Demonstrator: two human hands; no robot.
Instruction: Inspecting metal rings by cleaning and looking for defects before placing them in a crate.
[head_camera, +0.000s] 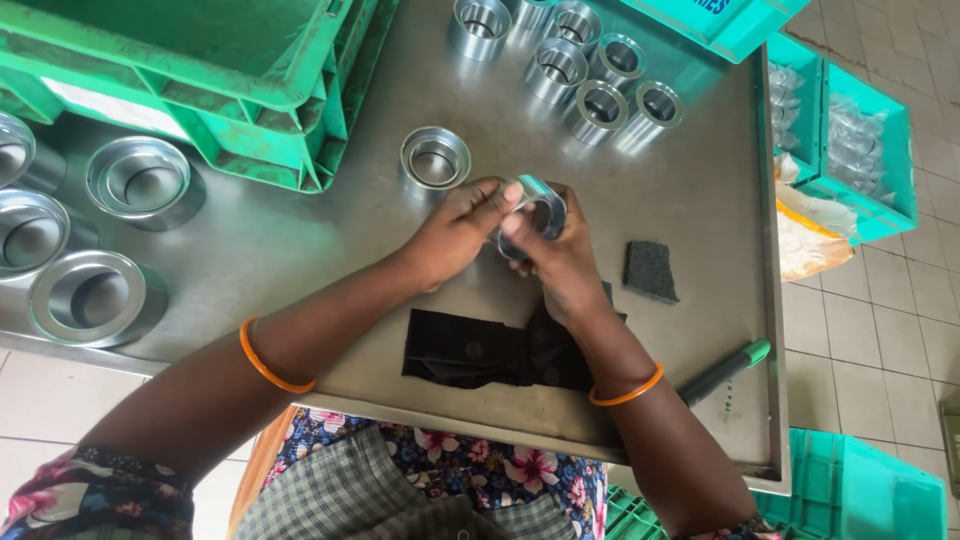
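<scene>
Both hands, left hand (455, 232) and right hand (560, 262), clamped together on one shiny metal ring (535, 210) held above the steel desk (300, 250); seemingly mid-batch, one ring (435, 158) beside, finished-looking cluster of rings (590, 70) beyond, larger rings (90, 295) waiting left.

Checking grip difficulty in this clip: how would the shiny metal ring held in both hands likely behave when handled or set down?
The metal ring looks rigid: thin-walled polished metal, probably slippery, which may be why the left hand and right hand both pinch it. Being round, it would likely roll on edge, yet sit stable flat like the similar ring on the steel table.
</scene>
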